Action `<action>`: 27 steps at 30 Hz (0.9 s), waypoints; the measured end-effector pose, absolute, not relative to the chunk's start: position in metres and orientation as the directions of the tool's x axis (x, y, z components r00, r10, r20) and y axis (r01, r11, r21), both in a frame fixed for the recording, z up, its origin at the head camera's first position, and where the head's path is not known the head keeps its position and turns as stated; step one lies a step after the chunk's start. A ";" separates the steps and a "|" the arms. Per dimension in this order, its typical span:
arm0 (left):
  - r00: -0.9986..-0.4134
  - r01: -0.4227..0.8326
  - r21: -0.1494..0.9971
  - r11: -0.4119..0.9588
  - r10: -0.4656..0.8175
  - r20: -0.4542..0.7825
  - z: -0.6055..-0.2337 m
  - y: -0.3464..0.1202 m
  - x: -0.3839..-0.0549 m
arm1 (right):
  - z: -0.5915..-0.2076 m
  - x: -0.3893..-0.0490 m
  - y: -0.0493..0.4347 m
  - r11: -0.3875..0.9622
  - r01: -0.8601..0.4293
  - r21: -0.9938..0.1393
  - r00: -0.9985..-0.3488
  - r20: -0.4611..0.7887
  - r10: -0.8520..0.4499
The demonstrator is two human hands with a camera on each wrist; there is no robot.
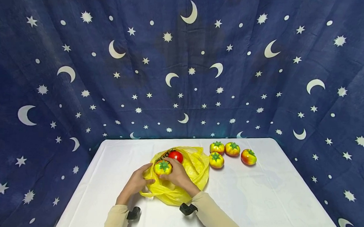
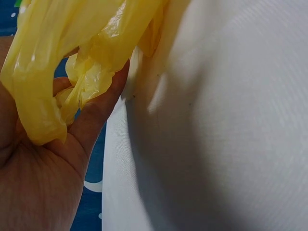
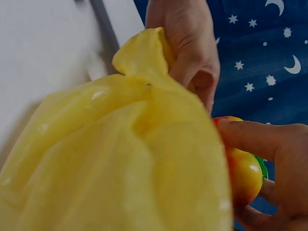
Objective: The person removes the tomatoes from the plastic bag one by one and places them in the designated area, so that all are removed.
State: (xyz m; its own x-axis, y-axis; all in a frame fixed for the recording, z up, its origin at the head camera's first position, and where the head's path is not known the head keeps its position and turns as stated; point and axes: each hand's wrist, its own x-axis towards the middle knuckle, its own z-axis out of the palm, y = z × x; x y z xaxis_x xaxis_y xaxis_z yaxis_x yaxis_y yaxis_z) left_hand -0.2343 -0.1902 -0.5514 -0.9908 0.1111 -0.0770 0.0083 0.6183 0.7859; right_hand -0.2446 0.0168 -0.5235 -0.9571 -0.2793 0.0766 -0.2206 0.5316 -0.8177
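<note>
At left, your left hand holds the edge of the yellow plastic bag, its fingers closed on the film. Your right hand grips a yellow-red tomato between thumb and fingers at the bag's opening, just beside a red tomato lying within the bag. Further right on the white worktop, three loose yellow-red tomatoes sit grouped near the bag, and a fourth loose tomato lies apart.
</note>
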 end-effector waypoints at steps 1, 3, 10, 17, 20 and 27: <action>-0.991 0.005 0.787 0.617 0.110 -0.080 -0.552 -0.190 -0.234 | -0.522 -0.244 0.018 0.532 -0.224 -0.817 -0.956 0.080 -0.282; -0.990 0.005 0.788 0.615 0.112 -0.080 -0.551 -0.190 -0.234 | -0.518 -0.243 0.019 0.522 -0.230 -0.821 -0.954 0.085 -0.287; -0.990 0.014 0.782 0.623 0.117 -0.076 -0.551 -0.189 -0.235 | -0.506 -0.237 0.021 0.472 -0.231 -0.851 -0.952 0.099 -0.288; -0.990 0.036 0.779 0.626 0.127 -0.056 -0.552 -0.191 -0.235 | -0.494 -0.229 0.023 0.486 -0.233 -0.842 -0.953 0.099 -0.285; -0.990 0.034 0.781 0.624 0.125 -0.057 -0.552 -0.191 -0.235 | -0.490 -0.225 0.025 0.476 -0.246 -0.844 -0.950 0.113 -0.290; -0.991 0.041 0.783 0.621 0.126 -0.048 -0.551 -0.191 -0.234 | -0.481 -0.218 0.032 0.434 -0.281 -0.856 -0.942 0.160 -0.294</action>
State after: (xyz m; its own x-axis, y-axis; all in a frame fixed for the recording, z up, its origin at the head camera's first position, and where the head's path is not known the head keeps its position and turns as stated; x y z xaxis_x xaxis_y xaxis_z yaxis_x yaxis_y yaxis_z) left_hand -0.2339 -0.1909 -0.5508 -0.9908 0.1261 -0.0481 0.0410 0.6210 0.7828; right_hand -0.2185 0.0321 -0.4808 -0.9424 -0.2938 0.1600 -0.2807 0.4341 -0.8560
